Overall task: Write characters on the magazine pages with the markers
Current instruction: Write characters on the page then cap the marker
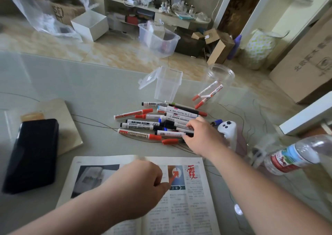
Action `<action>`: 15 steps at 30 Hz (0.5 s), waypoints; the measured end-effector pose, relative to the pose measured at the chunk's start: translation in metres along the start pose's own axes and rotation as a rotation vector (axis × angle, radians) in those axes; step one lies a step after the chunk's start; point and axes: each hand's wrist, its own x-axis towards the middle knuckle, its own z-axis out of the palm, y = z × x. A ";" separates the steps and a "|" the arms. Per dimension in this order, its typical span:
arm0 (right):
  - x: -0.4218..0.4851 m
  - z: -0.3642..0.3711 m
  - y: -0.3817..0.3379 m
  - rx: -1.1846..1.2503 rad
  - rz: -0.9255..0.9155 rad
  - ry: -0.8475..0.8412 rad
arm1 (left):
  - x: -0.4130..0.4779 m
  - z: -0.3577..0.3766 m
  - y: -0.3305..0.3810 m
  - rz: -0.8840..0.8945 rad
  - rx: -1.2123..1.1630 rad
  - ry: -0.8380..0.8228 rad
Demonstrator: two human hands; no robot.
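Observation:
An open magazine (190, 198) lies at the table's near edge, with a red handwritten character at the top of its right page. My left hand (142, 179) rests on the magazine as a loose fist, holding nothing that I can see. Beyond the magazine lies a pile of whiteboard markers (152, 123) with red, black and blue caps. My right hand (201, 137) reaches into the right end of the pile. Its fingertips pinch a black-capped marker (172, 133) that still lies among the others.
A black phone (32, 155) lies on a tan notebook at the left. A clear lidded box (167, 83) and a clear jar (217, 83) holding red markers stand behind the pile. A white controller (228, 128) and a tilted water bottle (294, 155) are at the right.

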 end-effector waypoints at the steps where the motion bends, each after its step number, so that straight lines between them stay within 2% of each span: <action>1: 0.002 -0.001 -0.001 0.009 -0.006 -0.002 | 0.000 0.000 -0.001 0.003 0.013 -0.007; 11: 0.015 -0.006 -0.001 -0.074 0.021 -0.149 | 0.000 0.001 -0.006 0.038 0.034 -0.008; 15: 0.018 -0.007 0.001 -0.100 0.007 -0.141 | 0.000 -0.001 -0.004 0.040 0.041 -0.012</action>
